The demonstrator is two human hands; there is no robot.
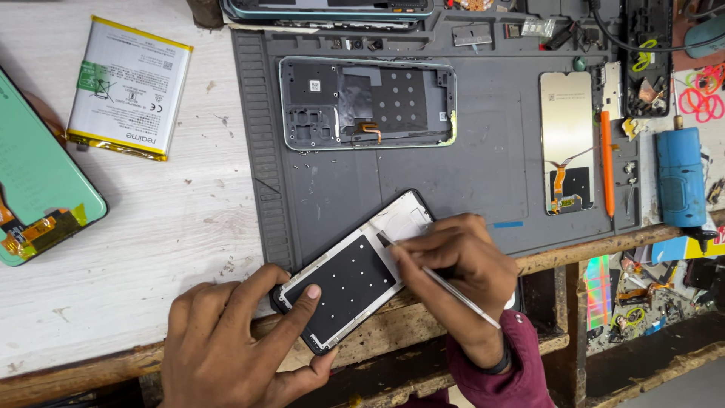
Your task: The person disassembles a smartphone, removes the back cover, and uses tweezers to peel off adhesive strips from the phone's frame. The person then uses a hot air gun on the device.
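Observation:
A phone screen frame [355, 268] with a black backing lies tilted at the near edge of the grey work mat [468, 174]. My left hand [234, 340] presses down on its lower left corner, thumb on the black backing. My right hand [453, 261] holds a thin metal tool [442, 283] like a pen, its tip touching the frame's upper middle part.
An empty phone mid-frame [368, 102] lies at the mat's top. A display panel [567, 140] and an orange stick [607, 162] sit at the right. A white battery [128, 87] and a green back cover [38, 189] rest on the wooden table at left. A blue tool [680, 177] is far right.

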